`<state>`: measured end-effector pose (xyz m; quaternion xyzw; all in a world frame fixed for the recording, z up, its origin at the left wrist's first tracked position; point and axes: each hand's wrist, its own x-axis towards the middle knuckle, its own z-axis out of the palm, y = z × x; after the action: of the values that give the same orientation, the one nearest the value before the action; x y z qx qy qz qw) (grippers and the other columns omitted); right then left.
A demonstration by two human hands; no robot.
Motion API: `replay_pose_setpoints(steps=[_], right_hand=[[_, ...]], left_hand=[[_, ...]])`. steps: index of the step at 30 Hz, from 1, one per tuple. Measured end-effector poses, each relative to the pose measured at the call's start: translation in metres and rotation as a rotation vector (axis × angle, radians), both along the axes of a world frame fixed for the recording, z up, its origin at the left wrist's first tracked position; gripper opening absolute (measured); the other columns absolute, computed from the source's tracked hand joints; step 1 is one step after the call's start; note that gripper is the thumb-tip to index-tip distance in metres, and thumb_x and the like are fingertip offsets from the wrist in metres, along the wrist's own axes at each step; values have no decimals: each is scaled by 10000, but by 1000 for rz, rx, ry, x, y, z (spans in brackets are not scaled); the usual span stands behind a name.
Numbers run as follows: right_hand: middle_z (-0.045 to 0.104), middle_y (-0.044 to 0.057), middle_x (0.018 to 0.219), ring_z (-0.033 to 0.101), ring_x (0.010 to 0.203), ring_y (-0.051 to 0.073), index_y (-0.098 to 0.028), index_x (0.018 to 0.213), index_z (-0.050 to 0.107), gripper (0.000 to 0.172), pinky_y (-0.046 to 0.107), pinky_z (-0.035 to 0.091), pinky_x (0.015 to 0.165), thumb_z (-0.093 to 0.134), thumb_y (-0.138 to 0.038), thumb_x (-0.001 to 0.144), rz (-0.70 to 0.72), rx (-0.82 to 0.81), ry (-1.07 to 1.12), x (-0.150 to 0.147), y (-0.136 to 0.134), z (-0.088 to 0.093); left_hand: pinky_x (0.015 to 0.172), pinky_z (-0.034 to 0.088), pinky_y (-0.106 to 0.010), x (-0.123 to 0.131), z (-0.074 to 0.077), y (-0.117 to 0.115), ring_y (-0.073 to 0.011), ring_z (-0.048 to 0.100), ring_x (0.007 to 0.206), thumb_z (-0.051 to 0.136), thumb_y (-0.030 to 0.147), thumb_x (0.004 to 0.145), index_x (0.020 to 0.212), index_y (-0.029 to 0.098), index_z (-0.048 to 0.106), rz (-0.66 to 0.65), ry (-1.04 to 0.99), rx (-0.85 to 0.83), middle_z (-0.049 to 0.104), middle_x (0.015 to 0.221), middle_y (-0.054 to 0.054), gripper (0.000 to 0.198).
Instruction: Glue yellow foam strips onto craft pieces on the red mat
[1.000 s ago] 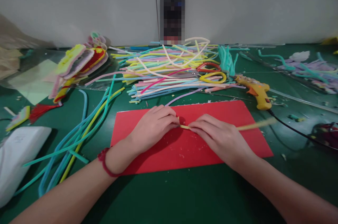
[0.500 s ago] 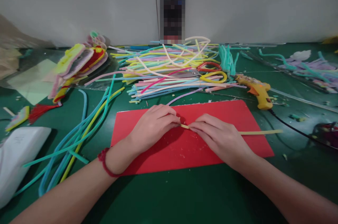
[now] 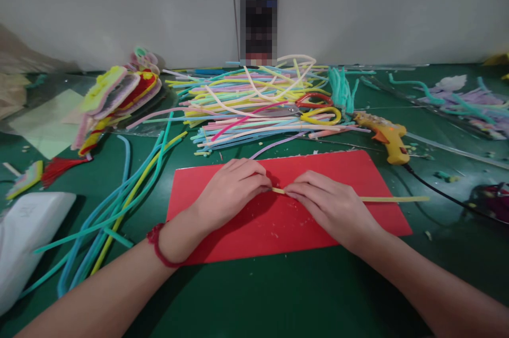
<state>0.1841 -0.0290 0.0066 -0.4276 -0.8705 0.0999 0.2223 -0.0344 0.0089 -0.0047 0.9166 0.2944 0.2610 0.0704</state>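
Observation:
My left hand (image 3: 230,192) and my right hand (image 3: 332,205) rest on a red card sheet (image 3: 278,226) lying on the green table. Both pinch a thin pale yellow strip (image 3: 393,199). Its near end shows between my fingertips. Its long free end runs out to the right, past the card's edge. A red cord bracelet (image 3: 157,245) circles my left wrist.
Behind the card lies a heap of coloured strips (image 3: 254,110) with red and yellow scissors (image 3: 314,107) on it. A yellow glue gun (image 3: 387,136) with a black cable sits right. Long teal strips (image 3: 119,205), stacked felt pieces (image 3: 119,96) and a white object (image 3: 24,232) lie left.
The strip's free end has dropped from a raised tilt to lie flat and reaches slightly further right. Both hands stay in place.

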Motion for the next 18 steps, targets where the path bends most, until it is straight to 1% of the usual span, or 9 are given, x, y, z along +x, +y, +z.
replay_pose_setpoints(steps=[4,10,14,18], right_hand=[[673,60,852,625,747,122,-178,922,662,294,224,487,670,369,-196,950,4,3,16,0,0,0],[665,59,848,618,745,129,-152,915,648,239,233,480,671,411,-172,937,30,-10,49,0,1,1],[666,58,853,610,767,136,-162,914,640,220,242,473,675,422,-176,935,46,-26,70,1,3,1],[669,70,863,598,790,155,-169,908,637,235,275,460,686,404,-167,939,100,21,90,6,10,-1]], left_hand=[[727,419,-269,0,0,-1,-134,570,848,445,237,940,880,179,605,-1,23,-3,645,899,-27,180],[763,425,-276,0,1,-1,-144,569,902,420,236,949,893,174,598,-14,67,3,642,928,-33,197],[797,429,-280,0,4,-2,-145,567,914,384,220,960,909,171,596,-39,84,-7,644,942,-33,224],[810,439,-278,1,6,-4,-149,568,905,394,195,954,919,156,600,-84,85,11,649,954,-40,212]])
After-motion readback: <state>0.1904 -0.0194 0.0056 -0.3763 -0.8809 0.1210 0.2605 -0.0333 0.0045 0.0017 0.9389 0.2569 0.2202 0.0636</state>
